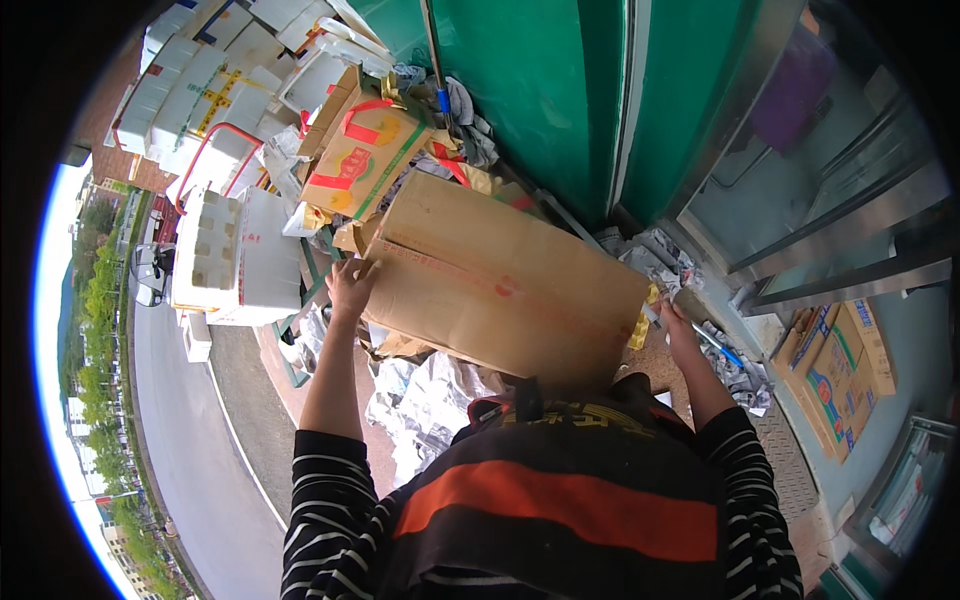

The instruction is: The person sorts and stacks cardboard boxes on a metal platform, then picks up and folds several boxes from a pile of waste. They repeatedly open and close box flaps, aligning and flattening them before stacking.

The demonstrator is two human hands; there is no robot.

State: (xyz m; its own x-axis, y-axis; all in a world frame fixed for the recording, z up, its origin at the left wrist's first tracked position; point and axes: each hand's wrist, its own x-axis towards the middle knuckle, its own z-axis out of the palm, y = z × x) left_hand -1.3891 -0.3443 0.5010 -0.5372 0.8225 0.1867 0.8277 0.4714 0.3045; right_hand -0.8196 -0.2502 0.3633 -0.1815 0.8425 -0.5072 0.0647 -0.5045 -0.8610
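1. The large brown cardboard box [500,285] is the thing in hand: it slants in front of the person, one long side toward the green wall, above the littered ground [280,365].
2. The left hand [350,288] is partly closed, with its fingers curled over the box's left end; it has hold of that end.
3. The right hand [677,328] is beside the box's right end with its fingers bent. A slim pale object shows near the fingertips; I cannot tell whether the hand grips that, the box or both.
4. Crumpled newspaper [425,400] lies on the ground between the box and the person's body. More wadded paper [660,255] lies along the ground's edge at the green wall [520,80].
5. A printed carton [365,165] with red and green markings sits tilted just beyond the box, toward the wall.
6. White foam boxes [205,100] are stacked at the far left part of the ground, and another foam box [270,255] stands closer, near the left hand.
7. A pole with a blue part [443,100] stands upright near the wall, behind the carton.
8. Flattened cardboard [840,375] lies to the right, near the metal-framed doorway.
9. A grey road [195,400] runs along the ground's left edge.
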